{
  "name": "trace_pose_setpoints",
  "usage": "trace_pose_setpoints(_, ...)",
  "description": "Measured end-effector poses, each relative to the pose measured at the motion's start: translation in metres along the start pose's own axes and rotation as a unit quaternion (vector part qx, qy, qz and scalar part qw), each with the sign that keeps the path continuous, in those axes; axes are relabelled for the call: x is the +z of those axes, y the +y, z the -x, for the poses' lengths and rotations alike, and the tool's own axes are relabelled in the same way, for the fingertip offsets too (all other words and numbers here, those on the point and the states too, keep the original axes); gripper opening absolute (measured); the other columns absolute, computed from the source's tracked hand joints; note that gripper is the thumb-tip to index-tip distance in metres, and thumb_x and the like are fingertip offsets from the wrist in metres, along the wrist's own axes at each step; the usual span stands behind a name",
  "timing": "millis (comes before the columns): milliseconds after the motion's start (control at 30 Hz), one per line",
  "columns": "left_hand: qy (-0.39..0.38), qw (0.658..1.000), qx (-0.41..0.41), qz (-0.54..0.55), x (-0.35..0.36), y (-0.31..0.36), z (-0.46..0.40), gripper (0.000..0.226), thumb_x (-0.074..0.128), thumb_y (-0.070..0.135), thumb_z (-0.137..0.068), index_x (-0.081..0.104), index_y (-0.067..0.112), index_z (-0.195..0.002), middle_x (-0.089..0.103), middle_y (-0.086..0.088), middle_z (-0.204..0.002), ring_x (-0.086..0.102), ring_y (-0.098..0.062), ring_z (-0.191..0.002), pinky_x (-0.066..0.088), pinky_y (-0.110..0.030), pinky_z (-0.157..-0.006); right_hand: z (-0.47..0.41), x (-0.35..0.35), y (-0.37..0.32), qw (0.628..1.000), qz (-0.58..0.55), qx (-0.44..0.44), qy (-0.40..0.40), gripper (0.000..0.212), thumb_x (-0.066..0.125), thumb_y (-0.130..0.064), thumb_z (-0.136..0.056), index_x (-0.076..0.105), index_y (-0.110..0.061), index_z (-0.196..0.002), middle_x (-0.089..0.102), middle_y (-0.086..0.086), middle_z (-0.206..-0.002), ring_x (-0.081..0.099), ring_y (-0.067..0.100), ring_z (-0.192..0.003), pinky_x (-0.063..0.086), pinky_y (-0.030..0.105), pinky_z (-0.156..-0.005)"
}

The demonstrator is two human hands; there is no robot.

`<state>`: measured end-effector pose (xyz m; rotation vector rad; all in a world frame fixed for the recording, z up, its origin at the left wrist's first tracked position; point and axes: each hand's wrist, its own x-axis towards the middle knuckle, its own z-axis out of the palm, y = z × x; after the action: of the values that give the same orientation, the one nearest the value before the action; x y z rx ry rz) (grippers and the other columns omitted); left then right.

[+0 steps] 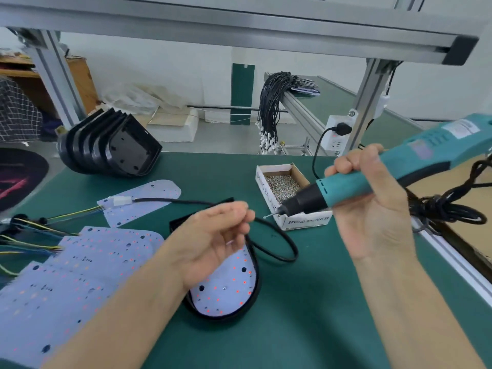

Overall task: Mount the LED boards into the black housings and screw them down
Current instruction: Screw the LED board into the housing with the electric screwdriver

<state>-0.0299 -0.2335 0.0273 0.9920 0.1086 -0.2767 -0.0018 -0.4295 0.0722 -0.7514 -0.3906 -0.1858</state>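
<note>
- Gripping a teal electric screwdriver [394, 166], the right hand [372, 206] angles its bit above the cardboard screw box [290, 193].
- Left hand [213, 235], fingers loosely curled, hovers over a white LED board [226, 288] seated in its glossy black housing [255, 291] on green matting [306, 315].

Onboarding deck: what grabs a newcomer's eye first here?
The teal electric screwdriver gripped in the right hand, its tip by the screw box. Below centre, an LED board sits in a black housing under the left hand.
</note>
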Motion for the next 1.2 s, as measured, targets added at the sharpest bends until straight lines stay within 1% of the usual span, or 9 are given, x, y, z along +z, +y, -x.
trace_pose_setpoints(200, 0.01, 0.999, 0.009, 0.047, -0.032, -0.012, 0.032, 0.003, 0.073, 0.019, -0.065, 0.074, 0.016, -0.065, 0.066, 0.0, -0.068, 0.059, -0.008, -0.055, 0.05, -0.019, -0.049, 0.012, 0.039, 0.031, 0.999, -0.022, 0.016, -0.047, 0.039, 0.077, -0.032, -0.067, 0.044, -0.018, -0.083, 0.049, -0.007, -0.068, 0.051, 0.008, -0.062, 0.048, 0.024, -0.07)
trace_pose_setpoints(300, -0.002, 0.998, 0.02, 0.067, -0.04, -0.014, 0.037, 0.027, 0.092, 0.024, -0.053, 0.074, 0.014, -0.069, 0.066, -0.002, -0.071, 0.06, -0.01, -0.056, 0.052, -0.021, -0.05, 0.016, 0.048, 0.039, 0.998, -0.014, 0.023, -0.059, 0.032, 0.077, -0.032, -0.067, 0.05, -0.02, -0.08, 0.049, -0.007, -0.069, 0.052, 0.009, -0.063, 0.047, 0.024, -0.071)
trace_pose_setpoints(367, -0.006, 0.997, 0.021, 0.078, -0.043, -0.015, 0.039, 0.034, 0.095, 0.022, -0.046, 0.074, 0.012, -0.071, 0.067, -0.003, -0.072, 0.061, -0.011, -0.057, 0.052, -0.021, -0.051, 0.018, 0.052, 0.042, 0.998, -0.006, 0.025, -0.063, 0.027, 0.077, -0.031, -0.067, 0.054, -0.022, -0.077, 0.049, -0.007, -0.069, 0.052, 0.01, -0.064, 0.047, 0.025, -0.072)
trace_pose_setpoints(467, -0.001, 0.994, 0.017, 0.109, -0.043, -0.014, 0.043, 0.033, 0.094, 0.014, -0.045, 0.074, 0.012, -0.071, 0.069, -0.004, -0.077, 0.063, -0.011, -0.057, 0.053, -0.021, -0.049, 0.019, 0.054, 0.043, 0.998, 0.003, 0.024, -0.065, 0.02, 0.075, -0.027, -0.069, 0.057, -0.024, -0.076, 0.05, -0.007, -0.07, 0.052, 0.01, -0.064, 0.048, 0.025, -0.072)
trace_pose_setpoints(533, 0.02, 0.993, 0.018, 0.119, -0.042, -0.013, 0.044, 0.02, 0.086, 0.002, -0.055, 0.073, 0.013, -0.067, 0.071, -0.006, -0.08, 0.065, -0.011, -0.056, 0.054, -0.021, -0.048, 0.018, 0.053, 0.042, 0.998, 0.004, 0.025, -0.063, 0.02, 0.073, -0.025, -0.071, 0.056, -0.023, -0.079, 0.05, -0.007, -0.069, 0.052, 0.01, -0.065, 0.048, 0.025, -0.073)
trace_pose_setpoints(633, 0.046, 0.991, 0.028, 0.124, -0.04, -0.009, 0.044, 0.008, 0.07, 0.006, -0.057, 0.072, 0.014, -0.06, 0.071, -0.005, -0.074, 0.064, -0.009, -0.052, 0.053, -0.018, -0.047, 0.018, 0.053, 0.04, 0.998, 0.012, 0.026, -0.061, 0.027, 0.073, -0.025, -0.071, 0.05, -0.021, -0.084, 0.05, -0.008, -0.069, 0.052, 0.009, -0.065, 0.048, 0.025, -0.073)
trace_pose_setpoints(767, 0.045, 0.992, 0.033, 0.109, -0.041, -0.007, 0.044, 0.015, 0.067, 0.004, -0.059, 0.077, 0.012, -0.068, 0.068, -0.004, -0.068, 0.064, -0.012, -0.053, 0.054, -0.019, -0.049, 0.019, 0.054, 0.041, 0.998, 0.021, 0.023, -0.06, 0.017, 0.071, -0.024, -0.072, 0.056, -0.024, -0.078, 0.05, -0.007, -0.068, 0.052, 0.01, -0.064, 0.048, 0.026, -0.073)
trace_pose_setpoints(867, 0.062, 0.993, 0.032, 0.099, -0.042, -0.008, 0.046, 0.01, 0.067, 0.01, -0.062, 0.076, 0.011, -0.067, 0.064, -0.004, -0.063, 0.062, -0.012, -0.05, 0.053, -0.019, -0.047, 0.02, 0.054, 0.041, 0.998, 0.014, 0.024, -0.064, 0.011, 0.071, -0.021, -0.075, 0.061, -0.027, -0.073, 0.05, -0.008, -0.069, 0.052, 0.01, -0.064, 0.048, 0.025, -0.073)
trace_pose_setpoints(1200, 0.098, 0.99, -0.006, 0.101, -0.038, -0.011, 0.049, 0.019, 0.068, -0.001, -0.054, 0.078, 0.004, -0.069, 0.073, -0.012, -0.074, 0.069, -0.016, -0.057, 0.056, -0.02, -0.052, 0.025, 0.054, 0.051, 0.998, 0.029, 0.034, -0.05, 0.018, 0.068, -0.018, -0.077, 0.052, -0.021, -0.082, 0.05, -0.005, -0.071, 0.053, 0.012, -0.064, 0.049, 0.025, -0.071)
